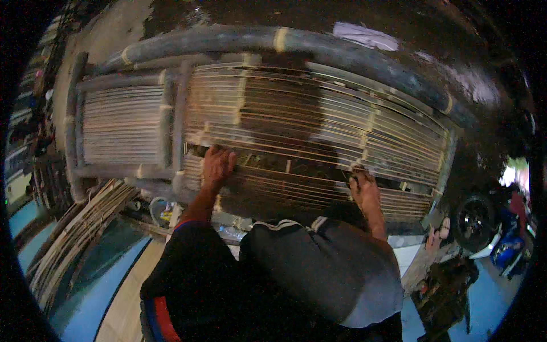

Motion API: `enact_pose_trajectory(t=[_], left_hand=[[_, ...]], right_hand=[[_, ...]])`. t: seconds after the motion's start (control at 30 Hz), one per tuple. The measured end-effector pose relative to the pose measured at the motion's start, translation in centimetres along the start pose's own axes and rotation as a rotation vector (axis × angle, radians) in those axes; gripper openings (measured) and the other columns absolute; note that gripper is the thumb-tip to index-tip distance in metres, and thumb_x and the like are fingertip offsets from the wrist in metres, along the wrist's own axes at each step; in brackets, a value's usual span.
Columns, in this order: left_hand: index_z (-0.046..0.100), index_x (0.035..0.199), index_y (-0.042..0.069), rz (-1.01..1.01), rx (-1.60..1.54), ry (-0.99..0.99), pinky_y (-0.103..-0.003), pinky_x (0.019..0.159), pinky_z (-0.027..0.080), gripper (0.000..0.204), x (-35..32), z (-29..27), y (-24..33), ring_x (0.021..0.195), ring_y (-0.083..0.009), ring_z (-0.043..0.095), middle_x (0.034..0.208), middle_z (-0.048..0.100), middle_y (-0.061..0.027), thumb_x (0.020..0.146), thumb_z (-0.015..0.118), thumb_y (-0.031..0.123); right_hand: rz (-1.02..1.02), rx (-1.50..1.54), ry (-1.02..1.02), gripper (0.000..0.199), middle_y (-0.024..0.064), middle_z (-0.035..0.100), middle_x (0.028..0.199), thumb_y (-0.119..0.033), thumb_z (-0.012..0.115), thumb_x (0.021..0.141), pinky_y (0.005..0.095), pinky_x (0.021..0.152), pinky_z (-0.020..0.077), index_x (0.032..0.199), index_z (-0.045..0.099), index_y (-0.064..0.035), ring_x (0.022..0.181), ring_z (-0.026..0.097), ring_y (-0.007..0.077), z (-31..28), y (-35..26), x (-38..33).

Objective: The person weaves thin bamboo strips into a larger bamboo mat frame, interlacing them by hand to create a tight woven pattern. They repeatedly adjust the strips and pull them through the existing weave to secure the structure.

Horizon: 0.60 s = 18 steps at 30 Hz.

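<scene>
A long bamboo frame [228, 39] with rows of thin bamboo slats [342, 128] lies in front of me. My left hand [218, 165] rests on the slats left of the middle, fingers bent over a slat beside a dark gap in the row. Further right, my right hand [364, 187] is closed at the near side of the same gap. Something small and dark shows at its fingertips, too blurred to name. Between the two hands, slats run lengthwise, and a short pale upright piece [288, 166] stands among them.
A narrower slatted section [122, 125] adjoins on the left. Below it lies a bundle of long bamboo strips [85, 231]. A wheel [474, 222] and a blue vehicle part [507, 248] stand at the right. A pale cloth-like item [364, 35] lies beyond the far rail.
</scene>
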<state>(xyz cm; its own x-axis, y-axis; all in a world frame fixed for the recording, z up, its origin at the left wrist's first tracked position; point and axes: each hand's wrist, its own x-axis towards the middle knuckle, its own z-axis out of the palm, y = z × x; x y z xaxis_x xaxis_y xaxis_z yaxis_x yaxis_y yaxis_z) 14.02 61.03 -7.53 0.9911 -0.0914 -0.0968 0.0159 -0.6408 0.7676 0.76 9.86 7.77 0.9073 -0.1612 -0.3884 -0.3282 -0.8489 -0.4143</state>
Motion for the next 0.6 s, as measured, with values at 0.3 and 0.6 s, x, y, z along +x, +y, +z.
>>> enact_pose_trajectory(t=[0.3,0.6], left_hand=[[0.067,0.083,0.006,0.243,0.485,-0.148,-0.047,0.09,0.044,0.022,0.5,0.1,0.8,0.085,-0.0314,0.058,0.084,0.067,-0.013,0.09,0.055,0.023],[0.065,0.077,0.005,0.46,0.51,0.05,-0.049,0.07,0.047,0.015,0.2,-0.8,1.6,0.074,-0.0314,0.059,0.077,0.066,-0.0129,0.086,0.061,0.016]], right_hand=[[0.0,-0.019,0.186,0.036,0.0198,0.066,0.106,-0.03,0.056,0.097,0.0497,0.094,0.0477,0.116,0.062,-0.0004,0.096,0.063,0.0375,4.4,3.0,-2.9],[0.316,-0.164,0.47,0.044,0.0241,0.057,0.112,-0.038,0.065,0.09,0.0562,0.091,0.0417,0.114,0.059,-0.0016,0.103,0.054,0.0437,3.1,-11.7,-3.7]])
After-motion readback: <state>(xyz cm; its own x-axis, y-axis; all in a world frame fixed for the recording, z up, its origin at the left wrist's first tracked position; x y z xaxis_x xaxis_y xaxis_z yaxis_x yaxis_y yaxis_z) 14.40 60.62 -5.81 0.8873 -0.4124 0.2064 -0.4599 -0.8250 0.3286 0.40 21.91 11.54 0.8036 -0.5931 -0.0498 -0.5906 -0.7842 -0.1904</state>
